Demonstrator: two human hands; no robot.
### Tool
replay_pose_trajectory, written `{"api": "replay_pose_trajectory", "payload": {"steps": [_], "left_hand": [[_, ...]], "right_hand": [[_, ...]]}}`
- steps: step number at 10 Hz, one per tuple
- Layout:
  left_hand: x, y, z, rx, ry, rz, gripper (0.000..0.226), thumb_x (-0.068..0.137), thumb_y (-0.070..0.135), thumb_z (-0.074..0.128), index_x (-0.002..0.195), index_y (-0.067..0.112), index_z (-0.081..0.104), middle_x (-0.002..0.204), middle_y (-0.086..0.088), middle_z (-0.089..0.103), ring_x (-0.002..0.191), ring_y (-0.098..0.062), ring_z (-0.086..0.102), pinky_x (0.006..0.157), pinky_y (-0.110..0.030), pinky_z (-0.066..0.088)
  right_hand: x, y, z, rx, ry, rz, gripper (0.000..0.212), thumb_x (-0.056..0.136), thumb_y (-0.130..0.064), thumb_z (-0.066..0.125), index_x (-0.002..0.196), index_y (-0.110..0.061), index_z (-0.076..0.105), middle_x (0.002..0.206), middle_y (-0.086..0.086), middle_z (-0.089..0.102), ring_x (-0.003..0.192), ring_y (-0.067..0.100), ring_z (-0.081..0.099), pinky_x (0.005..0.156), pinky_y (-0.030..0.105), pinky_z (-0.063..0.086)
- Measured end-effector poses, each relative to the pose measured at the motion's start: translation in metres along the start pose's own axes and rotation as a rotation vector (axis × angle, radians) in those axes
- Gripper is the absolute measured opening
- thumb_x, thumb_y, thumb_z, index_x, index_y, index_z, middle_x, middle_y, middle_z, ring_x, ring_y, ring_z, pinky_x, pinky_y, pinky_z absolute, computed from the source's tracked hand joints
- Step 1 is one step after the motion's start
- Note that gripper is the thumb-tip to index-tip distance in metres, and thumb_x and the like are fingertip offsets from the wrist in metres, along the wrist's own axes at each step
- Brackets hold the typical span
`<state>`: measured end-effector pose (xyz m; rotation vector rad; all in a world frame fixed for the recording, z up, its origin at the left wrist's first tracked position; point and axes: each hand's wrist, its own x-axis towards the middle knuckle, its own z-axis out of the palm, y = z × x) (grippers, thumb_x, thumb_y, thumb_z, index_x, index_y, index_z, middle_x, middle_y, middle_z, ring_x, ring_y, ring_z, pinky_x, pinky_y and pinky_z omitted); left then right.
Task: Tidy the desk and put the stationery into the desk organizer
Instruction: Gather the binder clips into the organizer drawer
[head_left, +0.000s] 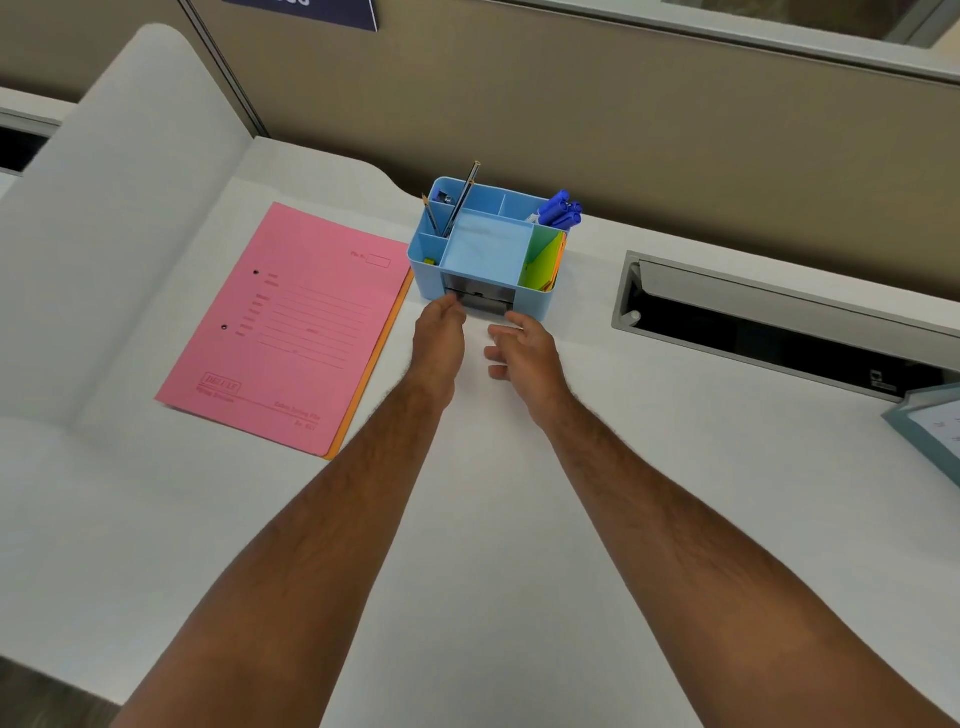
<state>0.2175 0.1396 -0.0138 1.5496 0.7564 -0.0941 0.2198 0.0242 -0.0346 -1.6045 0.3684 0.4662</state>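
Head view puts the blue desk organizer (488, 249) at about twelve o'clock from my hands, standing on the white surface (519, 519) close to the partition wall. My left hand (439, 332) reaches to the organizer's lower front opening, its fingertips at a dark item (480, 299) sitting in that slot; I cannot tell whether the fingers pinch it or only touch it. My right hand (524, 353) hovers just beside the organizer's front at five o'clock from it, fingers loosely spread and holding nothing.

Inside the organizer, two pencils (460, 205) lean in the rear left compartment, a bundle of blue markers (561, 210) sticks out at the rear right, and coloured sticky notes (545, 260) fill the right-hand compartment. A small yellow-green item (429, 261) lies in the front left compartment. The large middle tray shows only its blue floor.

At nine o'clock from the organizer a pink file folder (291, 322) lies flat, with an orange folder's edge (371, 371) showing under its right side. At three o'clock a cable hatch (779, 322) stands open in the surface.
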Motion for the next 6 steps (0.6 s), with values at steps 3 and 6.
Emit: {"api": "replay_pose_trajectory", "payload": {"steps": [3, 6], "left_hand": [[-0.002, -0.012, -0.005, 0.257, -0.001, 0.088, 0.044, 0.109, 0.014, 0.042, 0.151, 0.024, 0.046, 0.160, 0.002, 0.042, 0.147, -0.019, 0.038, 0.118, -0.037, 0.034], [-0.024, -0.047, -0.018, 0.624, -0.019, 0.192, 0.041, 0.107, 0.018, 0.049, 0.148, 0.017, 0.050, 0.157, -0.004, 0.047, 0.146, -0.025, 0.041, 0.123, -0.044, 0.030]], "right_hand": [[-0.006, 0.005, -0.008, -0.066, -0.010, -0.010, 0.044, 0.106, -0.020, 0.048, 0.150, -0.020, 0.046, 0.135, 0.002, 0.062, 0.107, 0.019, 0.068, 0.085, 0.036, 0.062], [-0.039, 0.036, -0.047, -0.384, -0.013, -0.161, 0.044, 0.102, -0.016, 0.055, 0.146, -0.016, 0.052, 0.138, 0.006, 0.062, 0.120, 0.016, 0.060, 0.103, 0.025, 0.046]]}}
